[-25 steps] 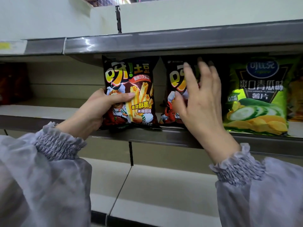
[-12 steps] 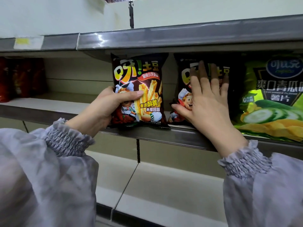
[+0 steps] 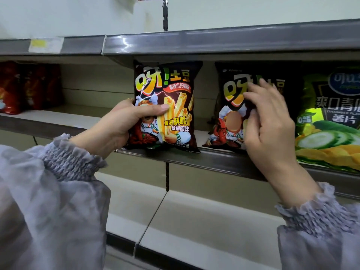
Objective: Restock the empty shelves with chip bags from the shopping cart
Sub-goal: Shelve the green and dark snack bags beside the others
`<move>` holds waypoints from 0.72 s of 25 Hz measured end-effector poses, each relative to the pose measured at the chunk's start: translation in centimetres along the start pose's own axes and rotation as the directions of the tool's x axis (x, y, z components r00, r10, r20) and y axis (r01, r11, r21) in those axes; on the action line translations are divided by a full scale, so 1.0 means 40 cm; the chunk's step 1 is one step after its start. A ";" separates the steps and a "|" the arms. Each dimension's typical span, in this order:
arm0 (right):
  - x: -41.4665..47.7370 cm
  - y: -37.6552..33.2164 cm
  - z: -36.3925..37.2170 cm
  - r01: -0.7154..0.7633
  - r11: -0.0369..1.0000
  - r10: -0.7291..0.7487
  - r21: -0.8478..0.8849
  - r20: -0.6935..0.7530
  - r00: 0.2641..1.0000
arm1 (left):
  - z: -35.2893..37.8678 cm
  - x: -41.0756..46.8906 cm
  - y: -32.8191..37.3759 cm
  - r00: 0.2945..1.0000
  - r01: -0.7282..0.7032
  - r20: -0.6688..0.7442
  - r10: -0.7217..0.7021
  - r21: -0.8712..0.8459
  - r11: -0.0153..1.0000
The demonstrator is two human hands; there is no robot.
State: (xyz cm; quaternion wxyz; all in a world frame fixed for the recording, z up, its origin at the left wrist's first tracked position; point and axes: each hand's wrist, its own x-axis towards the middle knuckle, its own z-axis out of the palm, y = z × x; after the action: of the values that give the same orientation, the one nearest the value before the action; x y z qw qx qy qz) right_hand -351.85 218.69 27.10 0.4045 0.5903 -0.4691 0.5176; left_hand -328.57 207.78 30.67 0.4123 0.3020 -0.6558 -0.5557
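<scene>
The left hand (image 3: pixel 116 125) grips one dark chip bag (image 3: pixel 171 106) at its lower left side, thumb laid across the front. The bag stands upright on the front edge of the middle shelf (image 3: pixel 194 156). The right hand (image 3: pixel 270 123) has bent fingers on the front of a second dark chip bag (image 3: pixel 229 106), which stands further back on the same shelf, just beside a green chip bag (image 3: pixel 331 123). I cannot tell whether it pinches the film or only touches it. These bags are probably light, puffed with air and slick, and their contents likely crush easily. A loose hold at a side seam or corner should suit better than squeezing the middle. Red bags (image 3: pixel 19 88) stand toward the shelf's far left end.
</scene>
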 end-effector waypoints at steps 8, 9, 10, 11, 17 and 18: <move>-0.041 -0.019 -0.003 0.043 0.999 -0.041 0.026 -0.067 0.997 | -0.040 0.067 0.024 0.959 0.204 0.196 -0.203 0.018 0.979; -0.047 -0.019 -0.005 0.058 0.998 -0.056 0.029 -0.062 0.997 | -0.034 0.088 0.028 0.954 0.223 0.200 -0.225 0.036 0.974; -0.051 -0.018 -0.008 0.069 0.997 -0.067 0.036 -0.061 0.996 | -0.025 0.112 0.031 0.952 0.235 0.184 -0.244 0.069 0.970; -0.053 -0.018 -0.010 0.073 0.996 -0.070 0.043 -0.059 0.996 | -0.014 0.137 0.034 0.952 0.252 0.154 -0.266 0.104 0.962; -0.009 -0.018 -0.016 0.130 0.991 -0.130 0.007 -0.015 0.991 | 0.049 0.269 0.003 0.971 0.218 0.085 -0.222 0.049 0.975; 0.010 -0.011 -0.017 0.148 0.989 -0.148 -0.027 -0.007 0.989 | 0.052 0.286 -0.004 0.979 0.191 0.064 -0.193 0.035 0.981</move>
State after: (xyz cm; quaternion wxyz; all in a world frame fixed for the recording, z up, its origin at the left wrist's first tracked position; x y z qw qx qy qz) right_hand -351.57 219.40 27.59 0.4517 0.6157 -0.4290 0.4826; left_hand -335.87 198.96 32.77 0.3302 0.3508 -0.6449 -0.5934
